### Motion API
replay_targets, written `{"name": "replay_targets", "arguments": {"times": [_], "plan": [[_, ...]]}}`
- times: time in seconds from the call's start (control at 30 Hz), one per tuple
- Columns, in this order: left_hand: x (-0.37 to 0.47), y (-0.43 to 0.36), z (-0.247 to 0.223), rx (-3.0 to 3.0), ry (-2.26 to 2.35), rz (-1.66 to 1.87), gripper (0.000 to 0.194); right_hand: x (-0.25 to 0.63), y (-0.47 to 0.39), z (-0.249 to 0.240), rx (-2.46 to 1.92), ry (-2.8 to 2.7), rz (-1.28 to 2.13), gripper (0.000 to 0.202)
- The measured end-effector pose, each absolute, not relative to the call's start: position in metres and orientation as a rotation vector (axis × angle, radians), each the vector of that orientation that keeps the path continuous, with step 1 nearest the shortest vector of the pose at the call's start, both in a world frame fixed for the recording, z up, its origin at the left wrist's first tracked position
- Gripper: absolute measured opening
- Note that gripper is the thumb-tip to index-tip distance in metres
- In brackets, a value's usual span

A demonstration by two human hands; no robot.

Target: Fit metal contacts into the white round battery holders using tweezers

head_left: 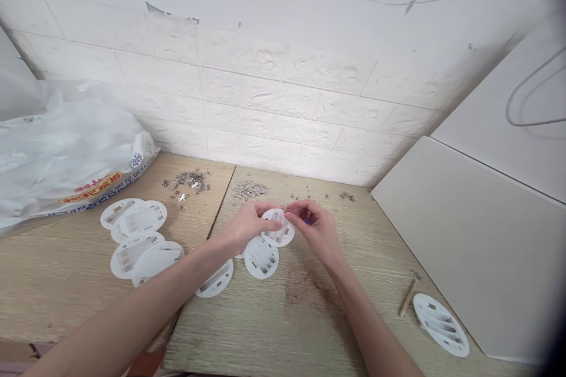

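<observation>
My left hand (253,224) holds a round white plastic disc (283,234) with slots, its thumb lying across the face. At the disc's upper right edge, my right hand (315,225) pinches a small metal piece (287,210). Something blue shows between the right hand's fingers. Just below the held disc lies another white disc (262,258) with metal parts in it. A further disc (216,280) is partly covered by my left forearm. Behind my hands is a pile of small metal pieces (250,190).
Several overlapping white discs (139,219) lie at left, below a second metal pile (192,181) and a large plastic bag (75,153). At right are a wooden stick (407,298), one more disc (441,325) and a pale panel (460,235). A white brick-patterned wall (265,82) stands behind.
</observation>
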State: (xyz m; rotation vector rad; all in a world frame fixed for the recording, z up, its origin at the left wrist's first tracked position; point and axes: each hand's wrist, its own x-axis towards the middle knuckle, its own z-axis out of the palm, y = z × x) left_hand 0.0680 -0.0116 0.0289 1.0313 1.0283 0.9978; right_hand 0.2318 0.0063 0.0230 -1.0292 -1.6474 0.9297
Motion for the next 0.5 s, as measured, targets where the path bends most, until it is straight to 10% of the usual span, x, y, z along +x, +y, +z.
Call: {"name": "replay_targets", "arguments": {"times": [0.5], "plan": [[0.0627,-0.0059,0.0232,1.847,1.169,1.351,0.022,0.2309,0.0055,0.0244,-0.825,-1.317,1.388,0.02]]}}
